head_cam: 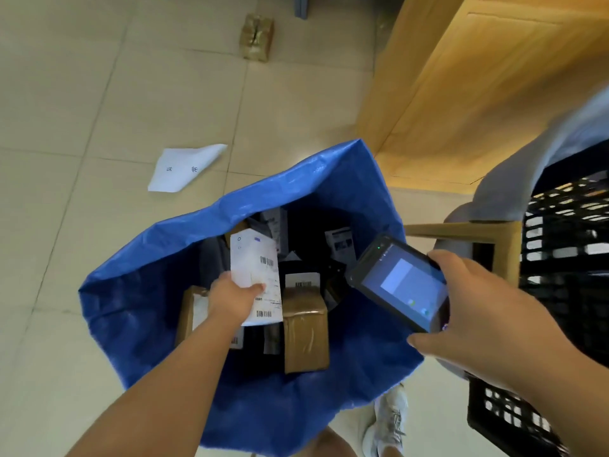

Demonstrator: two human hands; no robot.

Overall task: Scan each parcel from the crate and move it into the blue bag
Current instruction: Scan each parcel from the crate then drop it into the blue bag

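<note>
The open blue bag (329, 179) stands on the floor in the middle and holds several parcels, among them a brown taped box (306, 331). My left hand (234, 296) reaches down into the bag's mouth and grips a white parcel (255, 263) with barcode labels. Over the bag's right rim, my right hand (478, 311) holds a black handheld scanner (400, 285), its lit screen facing up. The black plastic crate (566, 245) sits at the right edge, partly cut off by the frame.
A brown parcel (257, 37) and a white envelope (184, 168) lie on the tiled floor beyond the bag. A wooden door or cabinet (478, 87) rises at the upper right. A grey cloth (540, 166) drapes over a wooden chair frame (461, 230). My shoe (387, 420) shows below the bag.
</note>
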